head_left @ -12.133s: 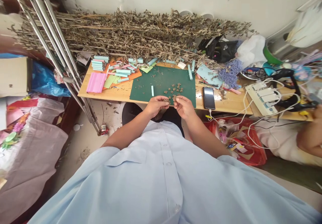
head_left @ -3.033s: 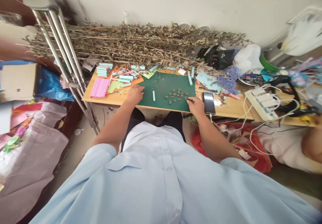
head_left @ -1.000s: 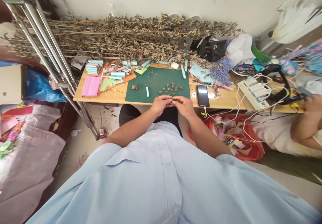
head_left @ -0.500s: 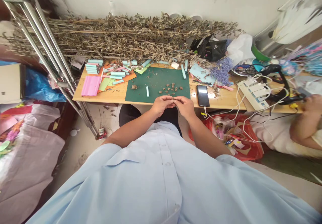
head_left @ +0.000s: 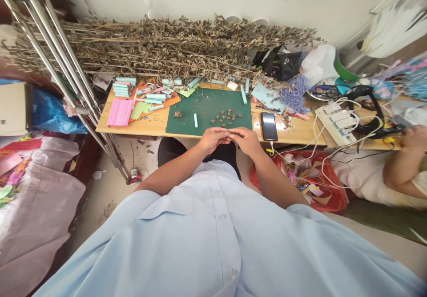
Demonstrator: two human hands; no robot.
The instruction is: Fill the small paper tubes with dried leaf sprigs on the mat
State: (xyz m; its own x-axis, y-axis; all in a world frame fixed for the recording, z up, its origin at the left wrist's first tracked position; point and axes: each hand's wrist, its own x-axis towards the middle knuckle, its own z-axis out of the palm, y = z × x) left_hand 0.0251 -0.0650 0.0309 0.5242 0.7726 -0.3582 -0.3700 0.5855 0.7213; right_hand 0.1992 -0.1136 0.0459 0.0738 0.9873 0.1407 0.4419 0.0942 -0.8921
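My left hand [head_left: 214, 140] and my right hand [head_left: 246, 140] meet at the fingertips, just in front of the table's near edge. The fingers of both are pinched together, and whatever lies between them is too small or hidden to make out. Beyond them is a green cutting mat [head_left: 210, 101]. Several small brown crumbly clumps [head_left: 229, 115] are scattered on its right half, and a larger brown clump [head_left: 178, 114] lies at its left. A short pale-blue paper tube [head_left: 195, 120] rests between these.
Dried plant stalks [head_left: 173, 50] line the wall behind the mat. Paper tubes [head_left: 156, 96] and pink paper [head_left: 120, 112] lie left. A phone [head_left: 268, 127] and a power strip [head_left: 336, 121] with cables sit right. Crutches [head_left: 63, 61] lean at left. Another person's arm [head_left: 405, 163] is at far right.
My hands stay together at nearly the same spot, with only slight shifts of the fingers. The things on the table have not moved.
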